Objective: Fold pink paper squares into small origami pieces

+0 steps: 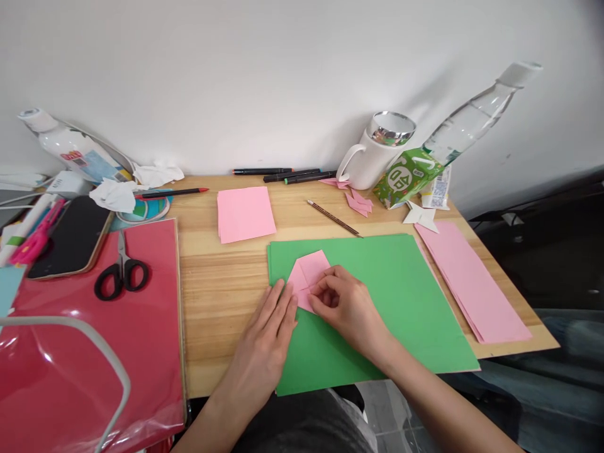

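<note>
A small pink sheet of folding paper, its corners folded in and creases across it, lies on the green paper. My left hand rests flat with fingers stretched out, the fingertips at the pink paper's left edge. At its right edge, my right hand has thumb and fingers pinched together on the paper. Those fingers cover part of the pink sheet. Beyond my left hand sits a stack of square pink paper. A brown patterned pencil lies just past the green sheet.
Scissors and a phone lie on a red folder at left. Markers, a white mug, a green box and a leaning bottle line the wall. Long pink strips lie at right.
</note>
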A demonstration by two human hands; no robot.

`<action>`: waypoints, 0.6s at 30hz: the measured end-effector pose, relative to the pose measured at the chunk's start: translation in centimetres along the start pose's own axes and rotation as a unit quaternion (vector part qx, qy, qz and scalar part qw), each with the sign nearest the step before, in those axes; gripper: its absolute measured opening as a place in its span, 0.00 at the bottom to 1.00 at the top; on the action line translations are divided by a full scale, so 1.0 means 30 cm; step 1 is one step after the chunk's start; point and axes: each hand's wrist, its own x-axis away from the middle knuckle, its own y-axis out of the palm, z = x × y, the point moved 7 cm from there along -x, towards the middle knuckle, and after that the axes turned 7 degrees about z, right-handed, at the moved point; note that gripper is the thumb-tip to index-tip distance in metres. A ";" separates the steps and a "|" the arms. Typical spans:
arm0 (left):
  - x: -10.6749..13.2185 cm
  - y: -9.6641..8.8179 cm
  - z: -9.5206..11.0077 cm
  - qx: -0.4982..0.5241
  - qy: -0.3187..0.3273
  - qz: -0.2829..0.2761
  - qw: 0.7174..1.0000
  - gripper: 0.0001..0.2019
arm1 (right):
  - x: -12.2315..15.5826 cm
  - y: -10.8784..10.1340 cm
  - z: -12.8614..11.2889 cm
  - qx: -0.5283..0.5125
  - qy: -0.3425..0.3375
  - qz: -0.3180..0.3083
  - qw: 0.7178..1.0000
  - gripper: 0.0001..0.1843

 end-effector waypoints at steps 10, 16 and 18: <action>0.003 -0.004 -0.007 -0.006 -0.001 -0.003 1.000 0.18 | 0.065 -0.005 -0.055 0.056 -0.201 -0.031 0.978 0.13; 0.007 0.000 -0.012 -0.001 -0.006 -0.001 1.000 0.18 | 0.090 -0.004 -0.074 0.087 -0.278 -0.113 0.950 0.15; 0.010 -0.001 -0.014 0.002 -0.010 0.002 1.000 0.18 | 0.092 -0.002 -0.076 0.084 -0.286 -0.128 0.946 0.16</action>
